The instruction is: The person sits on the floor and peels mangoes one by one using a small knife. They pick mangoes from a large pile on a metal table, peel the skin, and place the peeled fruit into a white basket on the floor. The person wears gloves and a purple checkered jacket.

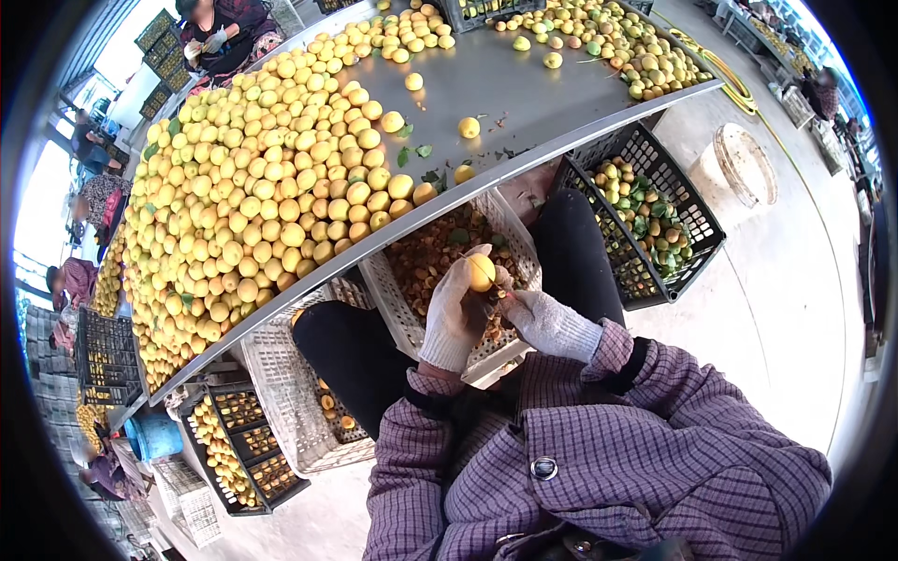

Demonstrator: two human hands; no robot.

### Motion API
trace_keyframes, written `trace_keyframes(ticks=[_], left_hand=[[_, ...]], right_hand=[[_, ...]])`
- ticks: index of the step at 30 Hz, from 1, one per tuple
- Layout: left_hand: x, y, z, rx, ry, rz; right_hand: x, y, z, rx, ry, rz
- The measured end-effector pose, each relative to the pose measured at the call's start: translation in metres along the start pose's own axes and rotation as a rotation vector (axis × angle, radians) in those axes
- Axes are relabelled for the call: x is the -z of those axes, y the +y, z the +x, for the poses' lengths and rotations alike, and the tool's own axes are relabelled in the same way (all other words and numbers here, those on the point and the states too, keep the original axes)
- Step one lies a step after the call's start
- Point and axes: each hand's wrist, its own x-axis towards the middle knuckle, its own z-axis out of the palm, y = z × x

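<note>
A yellow apricot [482, 272] sits in the fingers of my left hand [447, 319], which wears a whitish knitted glove. My right hand [554, 326], gloved the same way, is closed on a small thin tool [502, 294] held against the near side of the fruit. Most of the tool is hidden by my fingers; a reddish bit of it shows. Both hands are above a pale perforated plastic crate [387, 298] between my knees. Brown pits and scraps [419, 252] with some leaves lie inside it.
A metal sorting table [491, 77] edges my knees, heaped with apricots [259, 189] on the left. A black crate [691, 210] of greener fruit stands right, near a white bucket [747, 165]. Left are a pale crate [280, 393] and a black crate [263, 466]. A person [228, 35] works across the table.
</note>
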Motion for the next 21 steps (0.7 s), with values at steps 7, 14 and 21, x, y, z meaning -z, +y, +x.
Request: trace_keyframes(ticks=[7, 14, 21], left_hand=[[0.021, -0.01, 0.006, 0.08, 0.107, 0.085], [0.006, -0.003, 0.002, -0.02, 0.029, 0.282], [0.01, -0.021, 0.007, 0.063, 0.129, -0.209]], right_hand=[[0.002, 0.001, 0.016, -0.033, -0.03, 0.06], [-0.003, 0.007, 0.0, -0.022, -0.013, 0.043], [-0.007, 0.003, 0.006, -0.007, 0.049, 0.008]])
